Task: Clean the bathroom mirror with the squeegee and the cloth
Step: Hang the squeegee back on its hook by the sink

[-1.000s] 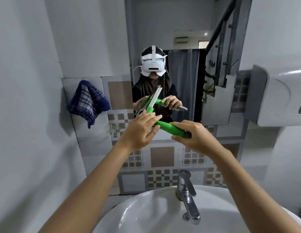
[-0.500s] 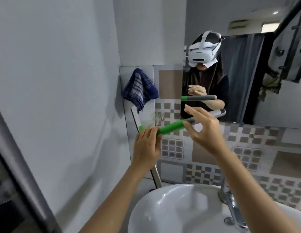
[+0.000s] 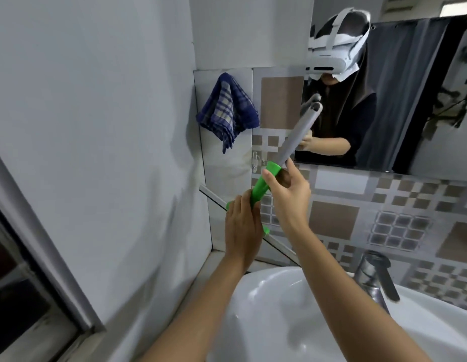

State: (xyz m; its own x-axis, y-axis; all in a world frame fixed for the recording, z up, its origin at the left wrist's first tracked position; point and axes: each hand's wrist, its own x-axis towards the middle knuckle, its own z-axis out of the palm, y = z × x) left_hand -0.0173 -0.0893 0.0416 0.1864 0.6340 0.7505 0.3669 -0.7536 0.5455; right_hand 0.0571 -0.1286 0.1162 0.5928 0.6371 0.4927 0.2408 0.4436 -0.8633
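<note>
I hold the squeegee (image 3: 261, 185) in both hands, in front of the tiled wall at the left of the mirror (image 3: 409, 87). Its green grip runs up into a grey handle (image 3: 299, 131) that points at the mirror's lower left corner. Its long blade (image 3: 214, 195) slants down to the right behind my hands. My left hand (image 3: 244, 231) is shut on the green head near the blade. My right hand (image 3: 288, 190) pinches the top of the green grip. A blue checked cloth (image 3: 227, 113) hangs on the wall, up and left of the squeegee.
A white basin (image 3: 279, 309) lies below my arms, with a chrome tap (image 3: 374, 278) at its right. A plain grey wall stands close on the left, with a dark window frame (image 3: 31, 270) low down. A small wall hook (image 3: 255, 159) sits under the cloth.
The view has swung further left and down. The squeegee handle has tipped from nearly level to steeply upright, and my right hand has slid down from the grey part onto the green grip.
</note>
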